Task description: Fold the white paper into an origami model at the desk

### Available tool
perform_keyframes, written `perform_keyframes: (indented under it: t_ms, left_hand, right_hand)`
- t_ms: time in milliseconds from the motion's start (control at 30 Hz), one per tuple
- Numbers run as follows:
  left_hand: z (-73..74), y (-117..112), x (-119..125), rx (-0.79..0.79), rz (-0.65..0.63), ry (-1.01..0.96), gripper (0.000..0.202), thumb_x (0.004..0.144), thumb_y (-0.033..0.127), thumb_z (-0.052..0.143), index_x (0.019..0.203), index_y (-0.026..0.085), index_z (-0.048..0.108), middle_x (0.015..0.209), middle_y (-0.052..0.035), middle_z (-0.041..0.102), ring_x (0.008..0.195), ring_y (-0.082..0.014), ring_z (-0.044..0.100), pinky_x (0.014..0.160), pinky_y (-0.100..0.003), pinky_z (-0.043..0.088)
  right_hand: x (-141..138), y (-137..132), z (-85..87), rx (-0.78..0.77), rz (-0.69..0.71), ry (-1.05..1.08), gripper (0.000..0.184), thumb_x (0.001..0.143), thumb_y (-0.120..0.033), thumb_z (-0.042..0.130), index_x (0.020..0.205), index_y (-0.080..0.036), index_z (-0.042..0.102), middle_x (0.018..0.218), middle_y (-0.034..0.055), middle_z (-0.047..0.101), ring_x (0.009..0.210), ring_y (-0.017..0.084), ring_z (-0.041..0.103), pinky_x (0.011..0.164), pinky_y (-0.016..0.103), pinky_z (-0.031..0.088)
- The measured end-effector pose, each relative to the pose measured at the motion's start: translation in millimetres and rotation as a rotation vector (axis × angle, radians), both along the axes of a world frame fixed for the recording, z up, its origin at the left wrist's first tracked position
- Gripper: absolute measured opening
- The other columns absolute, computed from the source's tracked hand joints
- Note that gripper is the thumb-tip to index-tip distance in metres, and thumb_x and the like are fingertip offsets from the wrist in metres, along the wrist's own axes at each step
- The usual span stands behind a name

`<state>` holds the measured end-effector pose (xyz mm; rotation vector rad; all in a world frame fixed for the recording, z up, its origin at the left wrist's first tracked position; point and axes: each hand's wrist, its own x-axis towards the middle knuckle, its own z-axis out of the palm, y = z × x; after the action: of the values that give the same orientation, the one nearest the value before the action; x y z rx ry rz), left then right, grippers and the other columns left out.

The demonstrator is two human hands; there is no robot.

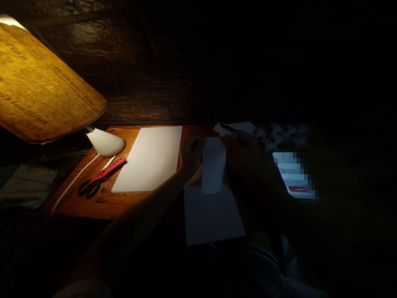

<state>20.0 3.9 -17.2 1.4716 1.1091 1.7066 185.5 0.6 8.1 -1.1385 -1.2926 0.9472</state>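
My left hand [192, 155] and my right hand [242, 155] meet at the top of a white paper strip [213, 165], pinching its upper corners. The strip hangs over a larger white paper sheet [214, 217] lying in shadow below my hands. My right hand is dark, and its fingers are hard to make out. To the left, a second white paper sheet [149, 159] lies on the lit wooden desk [102, 203]. Black-handled scissors [89, 187] lie beside a red ruler [113, 169].
A lamp with a printed paper shade [40, 82] and white base [105, 142] stands at the left, its white cable [74, 182] crossing the desk. A phone [294, 176] glows at the right. Crumpled white material [279, 134] lies behind it.
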Motion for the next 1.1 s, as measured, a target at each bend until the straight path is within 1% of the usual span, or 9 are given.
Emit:
perform_keyframes:
  t_ms: [167,233,300,400,500,667,900,1000,1100]
  left_hand:
    - [-0.1,0,-4,-0.007,0.007,-0.008,0.050,0.088,0.057,0.081,0.066,0.020,0.056,0.059,0.0056,0.044,0.054,-0.0097,0.039,0.049,-0.023,0.030]
    - [0.4,0,-5,0.002,0.029,0.007,0.052,0.088,0.057,0.080,0.064,0.020,0.054,0.058,0.0061,0.041,0.054,-0.0094,0.037,0.049,-0.023,0.030]
    - [0.5,0,-6,0.000,0.040,0.013,0.052,0.089,0.056,0.080,0.062,0.020,0.053,0.057,0.0063,0.039,0.054,-0.0093,0.036,0.049,-0.023,0.029]
    - [-0.4,1,-5,-0.002,0.041,-0.001,0.051,0.089,0.054,0.080,0.062,0.020,0.054,0.057,0.0056,0.042,0.054,-0.0094,0.039,0.049,-0.023,0.029]
    - [-1.6,1,-4,-0.007,0.045,-0.025,0.048,0.087,0.053,0.082,0.063,0.020,0.056,0.058,0.0047,0.046,0.056,-0.0097,0.042,0.050,-0.023,0.031]
    - [-1.6,3,-4,-0.079,0.001,-0.081,0.049,0.083,0.054,0.085,0.061,0.019,0.058,0.057,0.0046,0.048,0.055,-0.0088,0.043,0.050,-0.021,0.033]
    - [0.3,4,-1,-0.106,-0.113,-0.113,0.054,0.082,0.069,0.079,0.068,0.019,0.065,0.063,0.0008,0.059,0.059,-0.0116,0.054,0.055,-0.023,0.045]
    - [4.2,-1,1,-0.100,-0.185,0.025,0.054,0.081,0.067,0.082,0.066,0.019,0.063,0.058,0.0029,0.053,0.055,-0.0100,0.048,0.051,-0.022,0.039]
    - [3.9,-4,3,-0.092,-0.235,0.129,0.056,0.082,0.065,0.080,0.061,0.019,0.058,0.054,0.0054,0.042,0.051,-0.0083,0.038,0.047,-0.022,0.029]
  right_hand:
    - [-1,-13,19.8,-0.178,0.153,-0.060,0.033,0.087,-0.051,0.079,0.072,-0.026,0.064,0.071,0.0011,0.068,0.067,0.018,0.064,0.061,0.029,0.052]
    - [-1,-22,32.9,-0.249,0.218,-0.152,0.022,0.088,-0.041,0.079,0.076,-0.025,0.071,0.080,0.0031,0.076,0.077,0.021,0.071,0.068,0.031,0.056]
    - [-2,-30,46.9,-0.289,0.161,-0.253,0.009,0.087,-0.032,0.080,0.084,-0.024,0.077,0.083,0.0038,0.079,0.084,0.024,0.075,0.073,0.033,0.057]
    - [-1,-38,63.9,-0.307,0.109,-0.381,0.010,0.089,-0.030,0.078,0.082,-0.023,0.079,0.083,0.0060,0.080,0.085,0.027,0.076,0.073,0.035,0.058]
    - [-1,-40,71.1,-0.303,0.110,-0.449,0.014,0.089,-0.030,0.075,0.079,-0.022,0.078,0.078,0.0068,0.079,0.082,0.028,0.076,0.068,0.035,0.057]
    - [-4,-36,63.2,-0.334,0.067,-0.431,0.014,0.088,-0.031,0.076,0.077,-0.021,0.078,0.074,0.0063,0.077,0.075,0.027,0.075,0.064,0.033,0.055]
    - [-2,-33,54.7,-0.342,0.016,-0.208,0.014,0.088,-0.033,0.074,0.080,-0.021,0.076,0.079,0.0076,0.077,0.076,0.027,0.074,0.066,0.035,0.055]
    - [2,-32,51.4,-0.292,-0.008,-0.136,0.015,0.089,-0.034,0.073,0.080,-0.022,0.073,0.081,0.0082,0.076,0.081,0.028,0.074,0.067,0.036,0.056]
    - [3,-22,36.1,-0.198,-0.049,-0.054,0.018,0.088,-0.037,0.071,0.079,-0.022,0.069,0.083,0.0084,0.075,0.081,0.025,0.072,0.067,0.036,0.056]
